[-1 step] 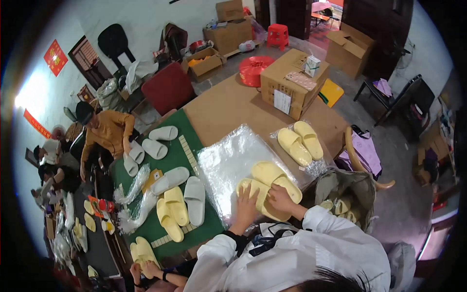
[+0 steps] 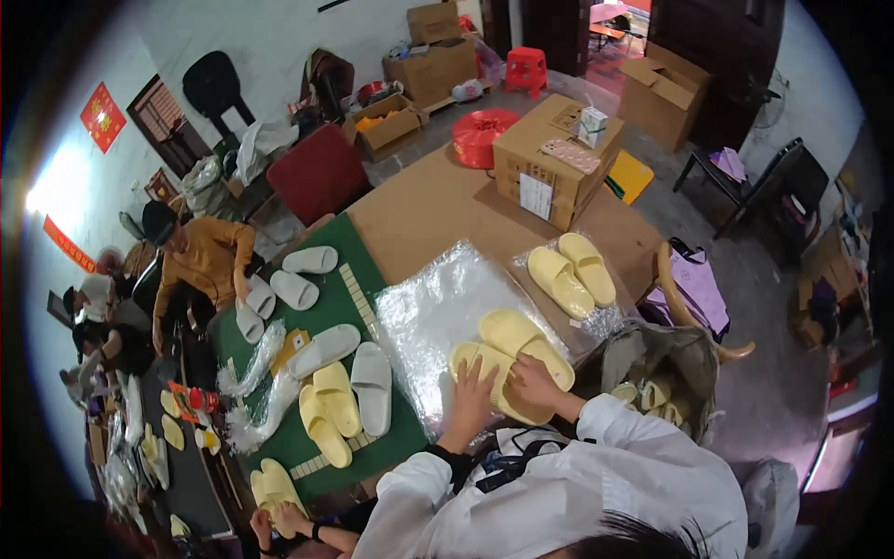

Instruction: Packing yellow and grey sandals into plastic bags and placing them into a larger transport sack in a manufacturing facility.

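Two yellow slide slippers lie side by side on the table's near edge in front of me: a far slipper (image 2: 510, 328) and a near slipper (image 2: 466, 355). My left hand (image 2: 470, 396) rests on the toe end of the near slipper, fingers spread apart. Bent around that slipper's heel side are the fingers of my right hand (image 2: 535, 384); its fingertips are partly hidden. Under and beyond the slippers is a stack of clear plastic bags (image 2: 438, 307). A yellow pair (image 2: 559, 279) in clear plastic lies to the right.
Yellow slippers (image 2: 331, 405) and grey slippers (image 2: 372, 391) lie on the green mat (image 2: 326, 466) at left. A cardboard box (image 2: 549, 158) stands at the table's far end. An open sack (image 2: 643, 354) holds more slippers at right. Co-workers sit at left; another's hands (image 2: 284, 517) hold yellow slippers.
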The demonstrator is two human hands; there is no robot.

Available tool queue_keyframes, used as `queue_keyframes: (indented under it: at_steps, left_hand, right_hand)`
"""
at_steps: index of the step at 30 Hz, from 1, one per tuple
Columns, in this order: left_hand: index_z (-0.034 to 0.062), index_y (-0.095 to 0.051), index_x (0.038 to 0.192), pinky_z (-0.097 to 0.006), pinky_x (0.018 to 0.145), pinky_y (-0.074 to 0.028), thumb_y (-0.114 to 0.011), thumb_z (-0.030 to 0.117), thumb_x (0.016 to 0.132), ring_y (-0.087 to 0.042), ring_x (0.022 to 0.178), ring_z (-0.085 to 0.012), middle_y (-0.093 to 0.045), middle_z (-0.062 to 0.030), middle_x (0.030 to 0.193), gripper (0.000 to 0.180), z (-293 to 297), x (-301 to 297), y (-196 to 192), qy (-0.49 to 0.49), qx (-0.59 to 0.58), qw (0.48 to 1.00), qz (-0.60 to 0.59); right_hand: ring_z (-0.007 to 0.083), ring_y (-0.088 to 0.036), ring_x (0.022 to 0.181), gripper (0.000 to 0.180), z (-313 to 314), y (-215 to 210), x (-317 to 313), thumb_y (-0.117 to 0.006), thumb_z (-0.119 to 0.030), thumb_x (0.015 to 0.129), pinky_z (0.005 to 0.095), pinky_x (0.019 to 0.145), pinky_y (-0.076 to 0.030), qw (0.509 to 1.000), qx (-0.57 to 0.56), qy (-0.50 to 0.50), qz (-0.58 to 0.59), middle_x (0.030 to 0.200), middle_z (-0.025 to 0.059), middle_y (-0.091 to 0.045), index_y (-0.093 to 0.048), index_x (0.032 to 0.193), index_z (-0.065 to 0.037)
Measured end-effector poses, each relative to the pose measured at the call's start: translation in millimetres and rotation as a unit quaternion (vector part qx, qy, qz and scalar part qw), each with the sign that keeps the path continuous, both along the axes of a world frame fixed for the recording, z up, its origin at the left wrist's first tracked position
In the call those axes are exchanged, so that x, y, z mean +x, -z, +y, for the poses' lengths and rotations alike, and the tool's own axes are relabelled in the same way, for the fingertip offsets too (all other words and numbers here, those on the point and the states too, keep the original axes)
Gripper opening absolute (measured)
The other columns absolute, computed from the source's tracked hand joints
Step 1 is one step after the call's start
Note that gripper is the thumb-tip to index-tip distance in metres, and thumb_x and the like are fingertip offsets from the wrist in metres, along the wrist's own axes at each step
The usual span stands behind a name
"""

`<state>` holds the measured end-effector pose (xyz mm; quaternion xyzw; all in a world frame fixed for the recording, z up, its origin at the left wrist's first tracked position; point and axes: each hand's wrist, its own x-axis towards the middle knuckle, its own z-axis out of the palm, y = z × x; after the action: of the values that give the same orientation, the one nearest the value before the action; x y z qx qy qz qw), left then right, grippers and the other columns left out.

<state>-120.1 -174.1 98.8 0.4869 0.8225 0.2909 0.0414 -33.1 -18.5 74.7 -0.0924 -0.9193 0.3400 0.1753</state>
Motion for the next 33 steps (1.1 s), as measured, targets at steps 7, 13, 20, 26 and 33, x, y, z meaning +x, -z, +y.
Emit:
queue_keyframes:
  at_steps: [7, 13, 20, 26, 33]
  left_hand:
    - [0.0179, -0.045, 0.127, -0.046, 0.104, -0.023, -0.047, -0.005, 0.074, -0.023, 0.127, -0.0427, -0.027, -0.0162, 0.139, 0.058, 4.3, 16.0, -7.0, 0.155, 0.043, 0.986, -0.044]
    - [0.0111, -0.046, 0.126, -0.044, 0.104, -0.022, -0.042, -0.007, 0.075, -0.027, 0.126, -0.0391, -0.033, -0.0198, 0.135, 0.054, 25.9, 16.6, -28.4, 0.126, 0.102, 0.981, -0.104]
    - [0.0028, -0.051, 0.117, -0.035, 0.097, -0.035, -0.039, 0.001, 0.089, -0.044, 0.116, -0.0346, -0.045, -0.0212, 0.126, 0.031, 21.0, -3.4, -3.8, -0.047, 0.128, 0.968, -0.212]
    - [0.0001, -0.052, 0.115, -0.034, 0.094, -0.038, -0.042, 0.004, 0.089, -0.05, 0.109, -0.0325, -0.053, -0.021, 0.115, 0.028, 19.9, 1.8, 0.5, 0.049, 0.129, 0.973, -0.185]
    - [0.0034, -0.044, 0.124, -0.043, 0.098, -0.031, -0.052, 0.018, 0.085, -0.037, 0.117, -0.0421, -0.037, -0.0279, 0.127, 0.042, 21.3, 2.2, 4.7, 0.043, 0.095, 0.987, -0.119]
  right_hand:
    - [0.0322, -0.048, 0.092, 0.027, 17.0, 12.7, -34.7, -0.061, -0.021, 0.064, 0.0425, 0.068, -0.04, 0.986, 0.131, 0.105, 0.015, 0.095, 0.014, -0.049, -0.056, 0.085, -0.005]
    - [0.0358, -0.039, 0.118, 0.051, 41.0, 27.5, -87.9, -0.058, -0.017, 0.071, 0.0418, 0.092, -0.036, 0.996, 0.067, 0.019, -0.048, 0.129, 0.0228, -0.038, -0.046, 0.118, -0.004]
    - [0.0305, -0.027, 0.128, 0.071, 6.7, 28.1, -18.7, -0.063, -0.016, 0.074, 0.0341, 0.104, -0.024, 0.932, -0.319, -0.107, -0.137, 0.137, 0.0209, -0.029, -0.028, 0.135, -0.006]
    - [0.017, -0.022, 0.13, 0.059, 18.8, -13.0, -13.3, -0.046, -0.028, 0.09, 0.0297, 0.105, -0.019, 0.727, -0.676, -0.03, -0.12, 0.143, 0.007, -0.022, -0.02, 0.139, -0.008]
    - [0.0199, -0.037, 0.121, 0.041, 35.6, -34.0, -48.1, -0.037, -0.031, 0.093, 0.0285, 0.102, -0.025, 0.879, -0.472, 0.063, -0.032, 0.132, 0.0082, -0.042, -0.046, 0.126, -0.008]
